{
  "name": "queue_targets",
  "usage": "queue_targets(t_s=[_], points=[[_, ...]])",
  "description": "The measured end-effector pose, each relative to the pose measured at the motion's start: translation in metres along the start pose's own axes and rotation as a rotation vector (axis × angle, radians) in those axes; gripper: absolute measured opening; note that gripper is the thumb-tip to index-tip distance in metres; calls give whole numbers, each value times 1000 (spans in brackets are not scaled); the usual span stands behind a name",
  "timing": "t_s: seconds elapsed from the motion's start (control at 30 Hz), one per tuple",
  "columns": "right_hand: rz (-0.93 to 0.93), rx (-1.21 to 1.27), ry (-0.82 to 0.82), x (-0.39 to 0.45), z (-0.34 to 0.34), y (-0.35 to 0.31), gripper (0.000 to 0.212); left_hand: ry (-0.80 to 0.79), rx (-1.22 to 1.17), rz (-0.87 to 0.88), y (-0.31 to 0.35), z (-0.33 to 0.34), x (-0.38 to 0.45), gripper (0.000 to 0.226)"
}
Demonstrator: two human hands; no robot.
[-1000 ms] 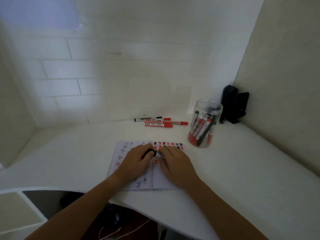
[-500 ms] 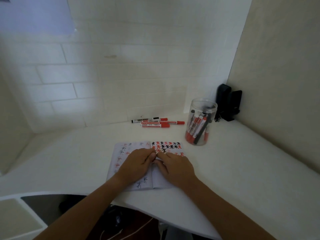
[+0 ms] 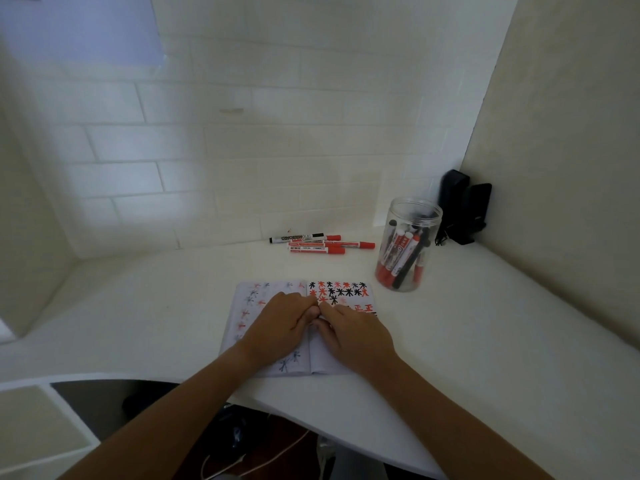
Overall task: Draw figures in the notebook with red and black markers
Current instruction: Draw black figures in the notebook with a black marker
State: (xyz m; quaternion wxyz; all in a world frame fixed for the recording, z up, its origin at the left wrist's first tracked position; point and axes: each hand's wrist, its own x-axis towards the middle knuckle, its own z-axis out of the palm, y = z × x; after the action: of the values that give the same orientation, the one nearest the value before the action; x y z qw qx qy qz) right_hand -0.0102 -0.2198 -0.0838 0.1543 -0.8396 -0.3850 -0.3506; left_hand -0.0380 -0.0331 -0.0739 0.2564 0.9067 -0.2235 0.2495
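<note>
An open notebook [image 3: 349, 292] lies on the white desk [image 3: 156, 306]. Its right page has rows of red and black star figures along the top, and its left page shows fainter ones. My left hand [image 3: 280, 323] and my right hand [image 3: 356, 336] rest on the notebook, with curled fingertips pressed together over the spine. What they pinch is almost fully hidden. An earlier frame showed a black cap at my left fingers and a white marker body at my right.
Several loose red and black markers [image 3: 322, 242] lie by the back wall. A clear jar [image 3: 405, 244] full of markers stands right of the notebook. A black device [image 3: 460, 209] sits in the far right corner. The desk's curved front edge runs under my forearms.
The black cap seen between my fingertips a second ago is now covered as both hands close together. The hands slid slightly nearer on the page, uncovering more star figures.
</note>
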Motion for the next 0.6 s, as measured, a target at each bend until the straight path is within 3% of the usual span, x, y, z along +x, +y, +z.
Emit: queue_targets(t_s=[0.13,0.47,0.6], points=[[7,-20,-1,1,-1,-1,31,3,10,12,-2,0,0,41],[33,-66,-62,3,-6,-3,31,-1,24,31,-2,0,0,39],[80,-27,-85,1,-6,-1,46,-8,-8,8,-6,0,0,39]])
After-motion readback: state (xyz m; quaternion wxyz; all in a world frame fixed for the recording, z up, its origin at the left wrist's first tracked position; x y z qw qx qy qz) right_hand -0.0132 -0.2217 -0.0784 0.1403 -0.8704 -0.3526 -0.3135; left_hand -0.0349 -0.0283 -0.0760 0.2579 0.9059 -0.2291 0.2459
